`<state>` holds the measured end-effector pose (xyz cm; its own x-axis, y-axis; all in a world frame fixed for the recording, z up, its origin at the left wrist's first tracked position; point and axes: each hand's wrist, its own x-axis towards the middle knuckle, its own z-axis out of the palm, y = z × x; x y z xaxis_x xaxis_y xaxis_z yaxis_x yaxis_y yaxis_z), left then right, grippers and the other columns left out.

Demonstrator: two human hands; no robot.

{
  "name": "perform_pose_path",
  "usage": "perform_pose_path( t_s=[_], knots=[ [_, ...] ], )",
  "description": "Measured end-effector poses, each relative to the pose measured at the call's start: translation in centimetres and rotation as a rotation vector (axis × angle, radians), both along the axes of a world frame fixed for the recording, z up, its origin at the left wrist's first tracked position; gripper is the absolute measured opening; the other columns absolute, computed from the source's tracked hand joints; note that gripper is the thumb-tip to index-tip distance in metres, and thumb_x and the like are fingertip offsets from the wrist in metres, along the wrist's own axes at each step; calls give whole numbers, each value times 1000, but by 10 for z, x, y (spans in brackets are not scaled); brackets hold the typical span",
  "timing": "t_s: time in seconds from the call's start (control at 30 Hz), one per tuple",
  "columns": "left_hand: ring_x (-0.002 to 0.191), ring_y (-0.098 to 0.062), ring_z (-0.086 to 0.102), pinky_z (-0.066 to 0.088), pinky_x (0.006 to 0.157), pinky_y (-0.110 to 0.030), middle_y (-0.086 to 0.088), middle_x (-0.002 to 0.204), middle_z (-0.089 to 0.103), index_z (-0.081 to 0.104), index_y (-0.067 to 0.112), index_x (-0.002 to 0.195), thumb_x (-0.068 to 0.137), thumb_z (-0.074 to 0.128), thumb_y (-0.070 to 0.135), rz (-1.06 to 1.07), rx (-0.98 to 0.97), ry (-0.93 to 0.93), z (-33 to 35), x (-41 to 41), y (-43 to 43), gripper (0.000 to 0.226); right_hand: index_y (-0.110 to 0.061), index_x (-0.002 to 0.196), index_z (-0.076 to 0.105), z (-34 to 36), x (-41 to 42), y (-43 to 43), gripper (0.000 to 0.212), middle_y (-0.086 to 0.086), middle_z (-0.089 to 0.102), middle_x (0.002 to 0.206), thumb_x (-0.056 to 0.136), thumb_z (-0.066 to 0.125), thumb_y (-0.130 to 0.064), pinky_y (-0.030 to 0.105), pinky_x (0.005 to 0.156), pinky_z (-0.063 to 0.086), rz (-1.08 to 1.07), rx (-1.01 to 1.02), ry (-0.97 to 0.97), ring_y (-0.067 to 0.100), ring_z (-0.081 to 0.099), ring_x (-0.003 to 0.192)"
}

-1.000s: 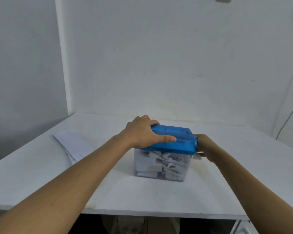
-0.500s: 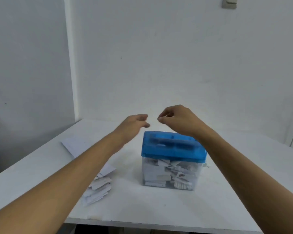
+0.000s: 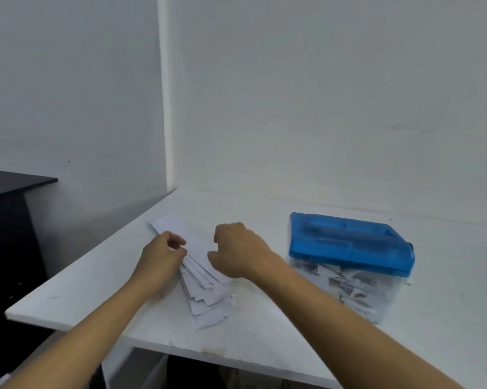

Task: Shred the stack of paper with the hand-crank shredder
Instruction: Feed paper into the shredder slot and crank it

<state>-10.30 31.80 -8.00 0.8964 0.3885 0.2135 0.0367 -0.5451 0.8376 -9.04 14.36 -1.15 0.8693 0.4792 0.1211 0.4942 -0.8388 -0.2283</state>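
The stack of white paper strips (image 3: 200,273) lies fanned out on the white table (image 3: 264,332), left of the shredder. My left hand (image 3: 161,259) rests at the stack's left edge, its curled fingertips pinching the top strips. Just right of it, my right hand (image 3: 236,254) hovers over the stack with curled fingers whose tips are hidden. The hand-crank shredder (image 3: 349,240) has a blue lid on a clear bin (image 3: 357,290) full of shreds. It stands to the right, apart from both hands.
White walls meet in a corner right behind the table. A black cabinet (image 3: 9,220) stands to the left, beyond the table's left edge. The near table edge (image 3: 180,346) runs below my forearms.
Both hands left the shredder and moved left and down onto the paper stack. The view swung left, so the shredder now sits at the right.
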Motion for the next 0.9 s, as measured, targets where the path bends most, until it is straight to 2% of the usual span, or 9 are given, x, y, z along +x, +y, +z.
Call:
perform_pose_path(
  t_s=[0.07,0.13,0.23,0.33,0.53,0.67,0.8,0.9],
  knots=[
    [91,-16,59,44,73,-25,-1,107,62,61,18,105,95,64,14,-10,84,-18,-14,-2,0,12,-11,127,53,-16,5,9,42,9,54,128,95,57,-37,37,84,44,-44,-8,53,30,56,113],
    [98,-17,57,48,84,-35,4,107,59,59,24,104,93,67,24,-26,239,-12,-22,-2,-2,14,-12,132,51,-34,12,12,55,7,53,132,91,60,-48,38,90,44,-74,41,129,29,51,121],
    [109,-18,50,45,93,-40,6,113,55,54,27,108,96,63,31,-40,360,38,-22,-4,-5,16,-17,139,51,-59,17,6,65,4,50,136,87,63,-53,38,100,45,-97,232,188,23,49,127],
    [113,-19,48,43,94,-39,5,117,53,51,26,111,98,61,29,-46,374,47,-21,-4,-7,16,-21,144,50,-74,16,-2,65,0,49,136,88,64,-50,34,105,43,-115,404,172,19,50,127],
    [108,-15,46,40,89,-34,7,116,52,50,25,115,98,61,29,-37,372,45,-22,-5,-8,21,-24,147,45,-78,15,-6,64,-1,45,138,90,66,-41,29,104,42,-112,525,164,18,50,127],
    [107,-12,46,39,88,-32,9,115,52,52,25,115,98,62,31,-24,367,33,-24,-3,-7,21,-27,148,43,-76,19,-11,66,-3,47,143,89,71,-34,31,107,43,-139,674,201,18,48,131],
    [110,-17,49,42,90,-36,8,114,52,61,26,109,101,54,37,-28,368,55,-25,1,-6,15,-32,147,44,-73,21,-14,67,-3,50,143,87,76,-33,24,94,45,-118,785,267,18,51,127],
    [110,-24,53,44,92,-43,2,112,57,71,18,101,104,44,34,-24,248,89,-22,4,-3,31,-34,146,44,-73,20,-14,67,-3,52,142,87,76,-38,26,93,48,-94,780,283,17,53,124]
  ],
)
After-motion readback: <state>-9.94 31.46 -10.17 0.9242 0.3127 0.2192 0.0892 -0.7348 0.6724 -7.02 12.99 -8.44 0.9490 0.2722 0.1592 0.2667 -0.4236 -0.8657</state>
